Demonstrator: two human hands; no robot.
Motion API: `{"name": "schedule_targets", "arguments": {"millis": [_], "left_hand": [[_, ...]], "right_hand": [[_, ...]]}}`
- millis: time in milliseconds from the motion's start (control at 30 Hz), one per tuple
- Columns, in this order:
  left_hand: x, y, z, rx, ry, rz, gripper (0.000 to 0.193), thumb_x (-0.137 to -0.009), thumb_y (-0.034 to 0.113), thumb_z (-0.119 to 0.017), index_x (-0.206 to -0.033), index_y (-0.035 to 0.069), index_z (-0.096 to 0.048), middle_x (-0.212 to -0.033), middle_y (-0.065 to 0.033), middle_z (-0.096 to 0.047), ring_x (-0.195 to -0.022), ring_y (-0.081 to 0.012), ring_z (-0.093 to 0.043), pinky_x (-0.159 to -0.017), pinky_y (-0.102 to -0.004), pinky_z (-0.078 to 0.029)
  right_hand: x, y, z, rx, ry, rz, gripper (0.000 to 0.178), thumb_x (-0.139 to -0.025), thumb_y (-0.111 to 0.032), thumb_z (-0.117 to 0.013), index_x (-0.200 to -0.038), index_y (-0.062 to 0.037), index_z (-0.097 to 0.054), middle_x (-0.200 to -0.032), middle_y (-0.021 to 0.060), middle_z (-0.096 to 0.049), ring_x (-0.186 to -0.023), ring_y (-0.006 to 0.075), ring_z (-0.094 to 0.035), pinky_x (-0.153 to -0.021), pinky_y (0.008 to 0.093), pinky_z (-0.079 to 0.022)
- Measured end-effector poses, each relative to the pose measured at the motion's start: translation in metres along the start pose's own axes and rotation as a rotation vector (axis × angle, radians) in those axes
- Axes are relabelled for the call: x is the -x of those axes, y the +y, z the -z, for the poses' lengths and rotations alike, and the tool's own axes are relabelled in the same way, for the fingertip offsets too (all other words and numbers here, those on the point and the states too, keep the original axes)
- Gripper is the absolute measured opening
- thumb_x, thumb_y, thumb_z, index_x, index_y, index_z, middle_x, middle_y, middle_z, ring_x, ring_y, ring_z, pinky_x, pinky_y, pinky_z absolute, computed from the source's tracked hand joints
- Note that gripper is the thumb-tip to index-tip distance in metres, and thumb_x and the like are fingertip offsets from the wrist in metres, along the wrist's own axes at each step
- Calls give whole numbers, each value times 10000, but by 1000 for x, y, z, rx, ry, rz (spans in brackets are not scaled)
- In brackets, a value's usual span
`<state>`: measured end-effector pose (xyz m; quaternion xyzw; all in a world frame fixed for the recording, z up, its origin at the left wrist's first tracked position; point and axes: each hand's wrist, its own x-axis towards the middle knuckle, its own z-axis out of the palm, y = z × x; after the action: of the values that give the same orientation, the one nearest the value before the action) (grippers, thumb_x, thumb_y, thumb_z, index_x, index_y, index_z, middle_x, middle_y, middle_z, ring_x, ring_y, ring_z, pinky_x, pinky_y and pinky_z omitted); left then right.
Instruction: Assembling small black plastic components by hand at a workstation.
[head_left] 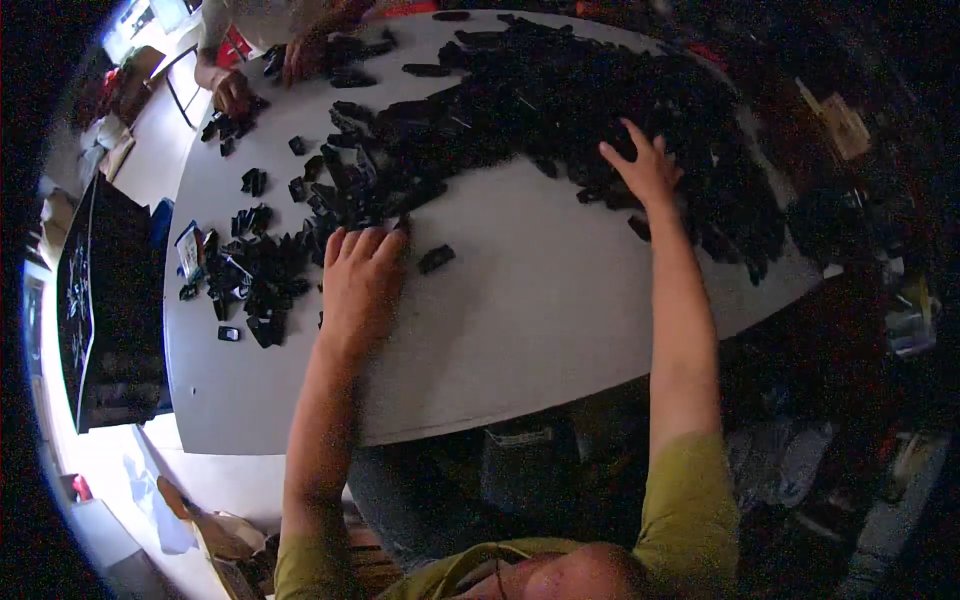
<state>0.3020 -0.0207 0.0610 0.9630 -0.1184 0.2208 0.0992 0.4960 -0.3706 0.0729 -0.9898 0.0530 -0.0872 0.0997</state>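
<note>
My right hand [648, 172] reaches over the near edge of a large heap of black plastic-looking parts [600, 90], its thumb and fingers spread apart. My left hand [362, 285] is at the edge of a smaller cluster of black parts [350, 180], fingers curled downward. Its fingertips are hidden, so whatever they hold cannot be made out. Just right of that hand, a single short black piece [436, 259] lies on the pale table [530, 300]. To the left of it sits a loose pile of small black pieces [270, 270].
Across the table's far left corner, another person's hands [232, 92] handle black pieces. A small blue-and-white packet [189, 250] lies by the left pile. A black open box [125, 310] stands beyond the table's left edge. Clutter in dim light fills the right side.
</note>
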Motion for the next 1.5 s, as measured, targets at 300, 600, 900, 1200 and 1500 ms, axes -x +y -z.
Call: {"name": "schedule_targets", "arguments": {"millis": [300, 600, 900, 1200, 1500], "left_hand": [[1, 19, 12, -84, 157, -89, 379, -725, 105, -628, -1099, 116, -573, -1127, -92, -511, -1091, -273, -470, -1016, -479, -292], [24, 54, 2, 214, 20, -553, 377, -719, 194, -609, -1088, 118, -582, -1162, -83, -509, -1120, -266, -460, -1005, -448, -323], [73, 57, 39, 268, -74, -443, 301, -710, 172, -586, -1004, 110, -593, -1142, -82, -518, -1084, -250, -480, -975, -426, -354], [96, 35, 47, 285, 103, -288, 277, -695, 135, -608, -967, 86, -604, -1075, -88, -553, -990, -264, -521, -868, -406, -420], [41, 40, 26, 204, 199, -25, 268, -696, 96, -604, -964, 86, -605, -1007, -82, -558, -906, -269, -521, -772, -375, -436]], "right_hand": [[37, -57, -12, -69, 49, 299, 688, -678, -702, -571, -1249, -320, -521, -1309, 163, -436, -1228, 382, -351, -1000, 593, -209], [121, -130, -29, -158, 69, 538, 606, -683, -644, -605, -1202, -335, -560, -1294, 121, -465, -1245, 337, -322, -963, 592, -244], [168, -146, -24, -346, 99, 771, 549, -708, -524, -666, -1177, -249, -585, -1286, 158, -448, -1193, 355, -388, -957, 496, -332], [185, -110, 35, -385, 155, 761, 379, -781, -268, -671, -1097, -78, -587, -1117, 131, -529, -1003, 300, -529, -808, 376, -455], [262, -102, 17, -183, 37, 594, 256, -754, -133, -680, -967, -35, -577, -938, 106, -454, -775, 296, -573, -639, 371, -482]]}}
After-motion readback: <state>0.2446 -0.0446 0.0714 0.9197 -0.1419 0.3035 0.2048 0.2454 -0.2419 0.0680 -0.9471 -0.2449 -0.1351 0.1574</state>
